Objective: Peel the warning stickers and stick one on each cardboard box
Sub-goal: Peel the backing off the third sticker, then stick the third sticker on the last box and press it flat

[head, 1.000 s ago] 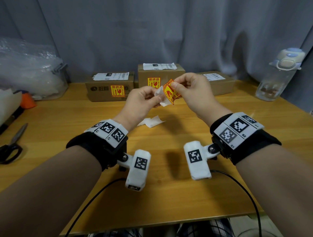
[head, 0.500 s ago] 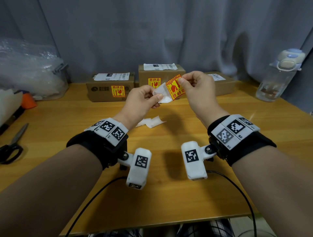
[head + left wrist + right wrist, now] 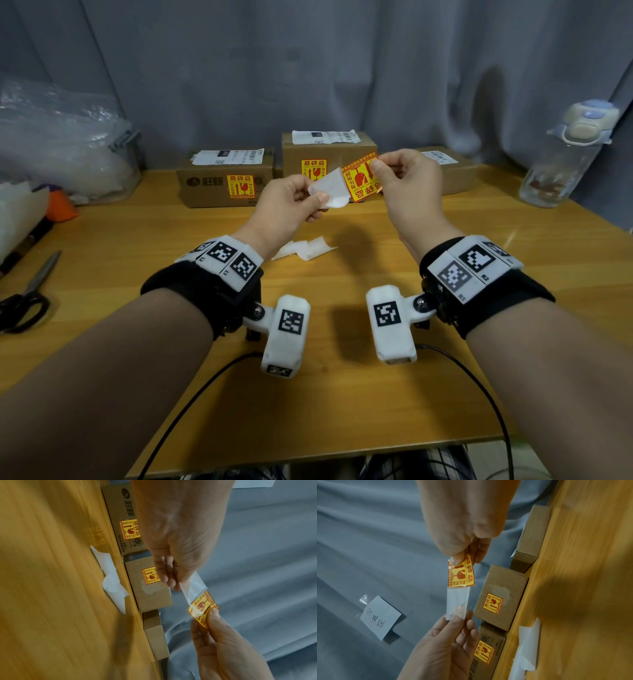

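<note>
Stickered: 2 of 3 boxes, left box [image 3: 224, 183] and middle box [image 3: 325, 156]; right box [image 3: 452, 171] bare; third sticker [image 3: 359, 181], pinched by right hand [image 3: 404, 185], nearly off backing [image 3: 329, 192] pinched by left hand [image 3: 291, 202], held above table [image 3: 137, 257].

The wooden table [image 3: 342, 394] bears three cardboard boxes [image 3: 224, 186], white backing papers [image 3: 305, 248], scissors [image 3: 24, 301] and a bottle [image 3: 561, 161].

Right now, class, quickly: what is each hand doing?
Left hand: closed, pinching the white backing paper.
Right hand: closed, pinching the yellow warning sticker, which is nearly peeled off that paper.
</note>
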Demonstrator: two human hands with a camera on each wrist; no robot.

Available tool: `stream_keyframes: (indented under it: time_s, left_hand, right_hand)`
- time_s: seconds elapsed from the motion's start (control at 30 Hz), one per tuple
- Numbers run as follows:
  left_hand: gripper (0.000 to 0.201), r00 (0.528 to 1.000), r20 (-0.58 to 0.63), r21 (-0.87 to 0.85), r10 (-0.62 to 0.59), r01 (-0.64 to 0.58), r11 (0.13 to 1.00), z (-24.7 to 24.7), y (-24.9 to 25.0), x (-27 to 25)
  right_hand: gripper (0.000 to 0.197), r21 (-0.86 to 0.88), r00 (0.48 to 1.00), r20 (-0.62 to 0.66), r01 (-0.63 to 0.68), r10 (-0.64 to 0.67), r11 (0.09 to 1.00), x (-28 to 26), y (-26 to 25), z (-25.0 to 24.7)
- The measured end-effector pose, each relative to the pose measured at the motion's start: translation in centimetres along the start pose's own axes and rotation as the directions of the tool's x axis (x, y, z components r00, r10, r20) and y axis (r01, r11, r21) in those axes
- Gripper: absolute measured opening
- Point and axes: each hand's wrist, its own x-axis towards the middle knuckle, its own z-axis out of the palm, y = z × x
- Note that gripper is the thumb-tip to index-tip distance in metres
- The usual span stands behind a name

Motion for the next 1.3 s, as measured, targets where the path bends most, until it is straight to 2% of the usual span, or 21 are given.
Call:
stream_keyframes:
  time_s: [0.1,0.2,0.27,0.33,0.4,0.53,0.63,0.7,0.77,0.83,0.9,0.97,1.0,1.07,1.17,1.23,1.3]
  left_hand:
    - [0.008,0.999,-0.031,0.052,-0.026,0.028,0.998,-0.6,-0.8,-0.2]
    - [0.014,0.99,-0.075,0.097,-0.118,0.125,0.987,-2.2,-2.4,-0.7]
    - [0.012,0.987,-0.029,0.177,-0.161,0.163,0.971,-2.4,-2.8,-1.0]
    - [0.016,0.987,0.029,0.291,-0.158,0.143,0.946,-1.6,-2.3,-0.8]
    - [0.024,0.979,0.091,0.357,-0.18,0.137,0.924,-0.7,-1.6,-0.4]
    - [0.023,0.951,0.175,0.465,-0.255,0.148,0.873,0.0,-1.6,0.5]
    - [0.03,0.907,0.261,0.635,-0.331,0.097,0.766,0.0,-1.4,0.8]
    - [0.037,0.882,0.257,0.73,-0.394,0.09,0.678,0.1,-1.2,1.0]
    - [0.041,0.886,0.215,0.749,-0.41,0.12,0.652,0.3,-1.0,1.4]
    - [0.042,0.927,0.158,0.714,-0.34,0.13,0.688,0.6,-0.6,2.0]
    - [0.039,0.975,0.119,0.614,-0.185,0.074,0.786,1.2,0.0,2.8]
    - [0.045,0.987,0.15,0.512,-0.049,-0.035,0.858,2.1,1.1,3.4]
    - [0.049,0.982,0.187,0.498,-0.019,-0.078,0.863,2.8,1.6,3.7]
    - [0.046,0.972,0.236,0.508,-0.008,-0.116,0.854,4.1,2.2,4.3]
    - [0.029,0.974,0.226,0.472,-0.016,-0.094,0.877,5.9,2.3,5.5]
    - [0.029,0.971,0.237,0.394,-0.033,-0.065,0.917,7.0,2.4,6.1]
    - [0.028,0.968,0.247,0.298,-0.041,-0.036,0.954,8.2,2.5,6.7]
  right_hand:
    - [0.005,0.035,0.998,-0.05,-0.036,0.038,0.999,0.3,0.7,-0.5]
    - [0.01,0.089,0.986,-0.119,-0.11,0.12,0.99,1.8,1.4,-2.3]
    - [0.014,0.069,0.99,-0.039,-0.131,0.134,0.989,2.2,1.6,-2.8]
    - [0.014,0.055,0.987,0.098,-0.135,0.129,0.989,2.0,1.6,-2.4]
    - [0.008,0.072,0.964,0.216,-0.172,0.153,0.983,1.5,1.3,-1.8]
    - [0.025,0.062,0.912,0.365,-0.223,0.186,0.973,0.8,1.2,-1.5]
    - [0.035,0.045,0.87,0.459,-0.226,0.181,0.973,0.5,1.2,-1.7]
    - [0.04,0.011,0.85,0.493,-0.217,0.184,0.976,0.5,1.3,-1.9]
    - [0.044,-0.007,0.83,0.526,-0.215,0.187,0.976,0.6,1.5,-2.3]
    - [0.047,-0.033,0.813,0.553,-0.197,0.182,0.98,0.8,1.7,-2.6]
    - [0.049,-0.076,0.798,0.577,-0.16,0.174,0.984,1.1,1.9,-2.9]
    - [0.047,-0.115,0.784,0.601,-0.108,0.156,0.987,1.3,2.1,-3.1]
    - [0.045,-0.132,0.778,0.611,-0.081,0.145,0.988,1.4,2.2,-3.2]
    - [0.044,-0.157,0.765,0.63,-0.044,0.134,0.987,1.6,2.5,-3.6]
    - [0.044,-0.194,0.745,0.654,0.0,0.129,0.981,2.4,3.1,-4.7]
    - [0.045,-0.202,0.747,0.65,-0.01,0.141,0.979,3.1,3.8,-5.7]
    - [0.055,-0.171,0.77,0.617,-0.073,0.165,0.983,3.8,4.8,-6.6]
